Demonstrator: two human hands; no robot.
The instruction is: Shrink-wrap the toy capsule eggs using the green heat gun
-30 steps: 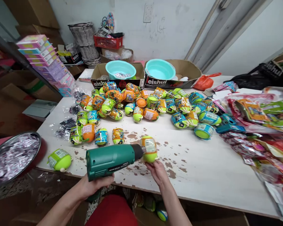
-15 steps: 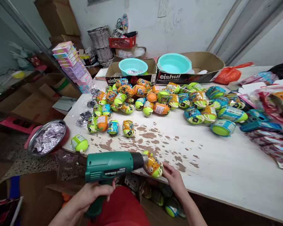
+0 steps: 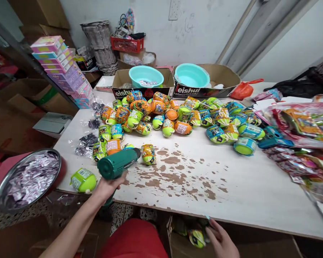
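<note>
My left hand [image 3: 111, 187] is wrapped round the handle of a green heat gun [image 3: 115, 165], whose black nozzle points right at table height. Just past the nozzle stands an orange and lime shrink-wrapped egg-shaped container [image 3: 148, 154]. A plain lime egg-shaped container [image 3: 84, 180] lies left of the heat gun. Below the table's front edge, my right hand [image 3: 222, 238] hangs over a cardboard box [image 3: 174, 245], fingers apart. Beside its fingers, a lime patterned egg-shaped container [image 3: 196, 238] lies in the box among others, partly in shadow.
Several wrapped egg-shaped containers [image 3: 157, 107] crowd the back of the white table [image 3: 247, 186]. A metal bowl of sachets [image 3: 57, 157] stands at the left. Turquoise basins [image 3: 192, 76] sit in cartons behind. Flat packaging [image 3: 298, 125] is heaped at the right.
My right hand has let go of the orange and lime container and moved down over the box. The heat gun in my left hand has moved up over the table. The view has shifted.
</note>
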